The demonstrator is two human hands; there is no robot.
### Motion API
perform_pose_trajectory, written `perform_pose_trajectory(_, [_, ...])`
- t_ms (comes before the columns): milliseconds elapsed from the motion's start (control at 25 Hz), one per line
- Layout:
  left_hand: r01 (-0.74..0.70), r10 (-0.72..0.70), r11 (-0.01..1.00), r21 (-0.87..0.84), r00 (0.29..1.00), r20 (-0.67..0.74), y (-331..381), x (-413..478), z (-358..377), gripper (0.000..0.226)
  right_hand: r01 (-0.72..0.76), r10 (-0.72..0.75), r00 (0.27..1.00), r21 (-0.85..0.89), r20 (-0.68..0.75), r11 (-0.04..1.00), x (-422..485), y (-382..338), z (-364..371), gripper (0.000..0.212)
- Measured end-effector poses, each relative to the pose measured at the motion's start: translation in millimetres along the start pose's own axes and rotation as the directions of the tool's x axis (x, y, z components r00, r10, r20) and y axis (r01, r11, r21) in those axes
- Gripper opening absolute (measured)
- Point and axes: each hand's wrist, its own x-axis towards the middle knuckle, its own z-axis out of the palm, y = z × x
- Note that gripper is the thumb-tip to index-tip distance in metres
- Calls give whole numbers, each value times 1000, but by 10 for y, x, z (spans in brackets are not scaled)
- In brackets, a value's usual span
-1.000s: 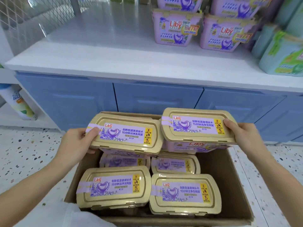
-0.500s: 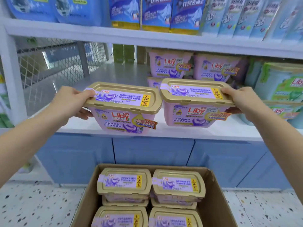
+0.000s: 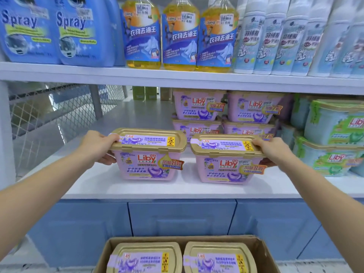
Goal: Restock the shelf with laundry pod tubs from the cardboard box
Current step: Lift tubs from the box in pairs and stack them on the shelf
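Two pink laundry pod tubs with gold lids sit side by side on the white shelf point(image 3: 149, 186). My left hand point(image 3: 97, 146) grips the left end of the left tub point(image 3: 147, 156). My right hand point(image 3: 272, 150) grips the right end of the right tub point(image 3: 226, 162). Both tub bottoms appear to rest on the shelf surface near its front. Below, the cardboard box point(image 3: 260, 251) stands on the floor with more gold-lidded tubs point(image 3: 145, 257) inside.
Stacked pink tubs point(image 3: 199, 105) stand further back on the shelf, green tubs point(image 3: 332, 123) to the right. A wire mesh panel point(image 3: 49, 115) closes the left side. Detergent bottles point(image 3: 179, 34) line the shelf above. Blue cabinet doors point(image 3: 181, 217) lie below.
Both hands lifted the two tubs out of the box, raised them to shelf height, and carried them forward and down onto the white shelf. My view tilted upward.
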Motion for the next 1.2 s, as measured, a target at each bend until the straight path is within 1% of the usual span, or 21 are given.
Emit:
perform_pose_trajectory(40, [14,-14,1000,6,1000,7,-31,33,32,27,-10,10,1000,9,-3,1000,19,24,30,29])
perform_pose_trajectory(120, [35,-35,999,3,999,10,-86,87,73,26,-33,33,999,15,-17,999,63,43,74,26])
perform_pose_trajectory(200, [32,-32,999,9,999,3,-102,134,102,26,-51,51,999,5,-16,999,131,29,114,28])
perform_pose_trajectory(400, [11,-11,999,39,1000,-17,-87,201,158,29,-60,62,997,-52,44,997,218,-26,207,38])
perform_pose_trajectory(480, [15,-15,999,46,1000,-8,-86,213,153,29,-52,56,997,-67,50,996,219,-28,223,35])
perform_pose_trajectory(520, [20,-19,998,52,1000,-5,-84,215,148,29,-55,58,996,-54,64,997,215,-35,219,33])
perform_pose_trajectory(560, [25,-25,998,57,1000,-3,-87,217,141,29,-69,71,994,-28,88,997,203,-40,208,36])
perform_pose_trajectory(640, [39,-39,998,49,999,2,-89,210,127,31,-104,98,981,28,169,994,150,-47,171,49])
perform_pose_trajectory(720, [67,-67,998,-16,997,24,-109,178,106,38,-113,89,973,100,215,989,79,-12,123,51])
perform_pose_trajectory(760, [74,-72,995,-61,997,28,-137,143,88,40,-96,68,979,139,193,986,46,32,102,52])
perform_pose_trajectory(800, [59,-59,993,-101,998,7,-175,93,64,41,-54,29,990,176,139,983,18,85,89,53])
perform_pose_trajectory(840, [20,-24,994,-108,999,-43,-247,9,39,40,2,-16,998,213,64,977,-29,166,81,53])
perform_pose_trajectory(880, [-45,36,996,-83,994,-108,-347,-97,19,38,70,-70,998,248,-10,966,-93,258,66,49])
perform_pose_trajectory(960, [-189,186,982,0,964,-189,-622,-402,3,26,200,-177,979,282,-105,938,-272,485,36,30])
perform_pose_trajectory(1000, [-223,225,974,33,958,-179,-785,-579,16,18,243,-218,969,279,-119,929,-391,612,34,21])
perform_pose_trajectory(1080, [-211,217,974,75,973,-75,-1183,-926,100,16,280,-269,960,243,-81,929,-673,941,97,12])
perform_pose_trajectory(1120, [-181,182,978,104,983,-3,-1408,-1061,163,16,276,-274,961,210,-38,938,-801,1133,167,14])
perform_pose_trajectory(1200, [-118,88,959,257,988,127,-1829,-1278,303,27,215,-226,971,125,84,969,-1032,1540,365,21])
